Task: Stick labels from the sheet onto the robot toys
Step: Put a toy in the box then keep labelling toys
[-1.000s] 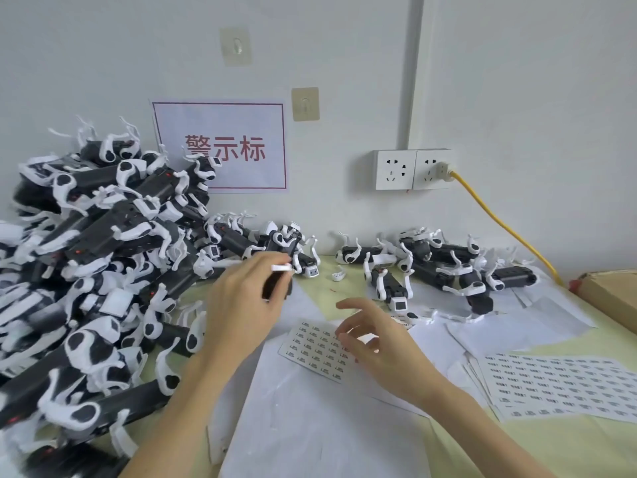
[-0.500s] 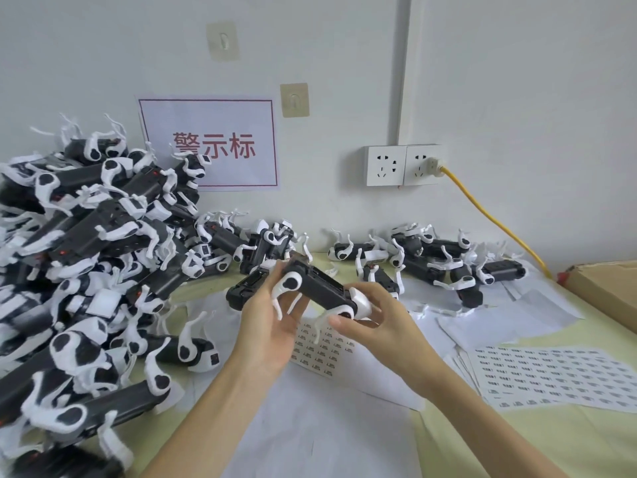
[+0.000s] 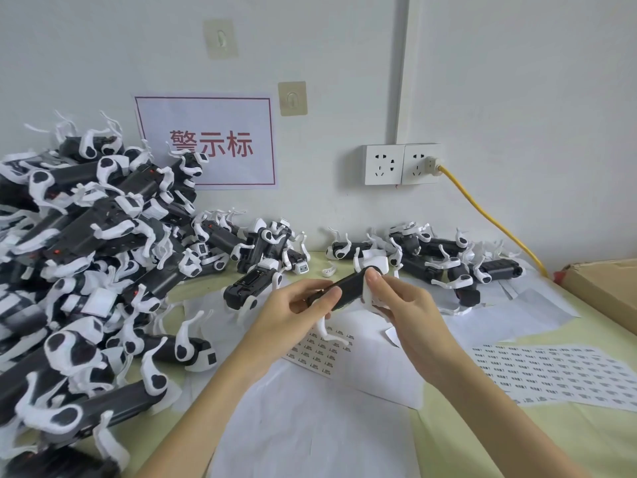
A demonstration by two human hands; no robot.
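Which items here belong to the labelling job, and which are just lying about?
Job: robot toy held by left hand and right hand; label sheet; toy pile.
Lying about: cardboard box; yellow cable; wall sign.

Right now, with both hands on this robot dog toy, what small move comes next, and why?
Probably free the right hand and reach down to the small label sheet lying just below. Both hands grip the robot dog toy, the left hand can hold it alone, and no label shows on either fingertip.
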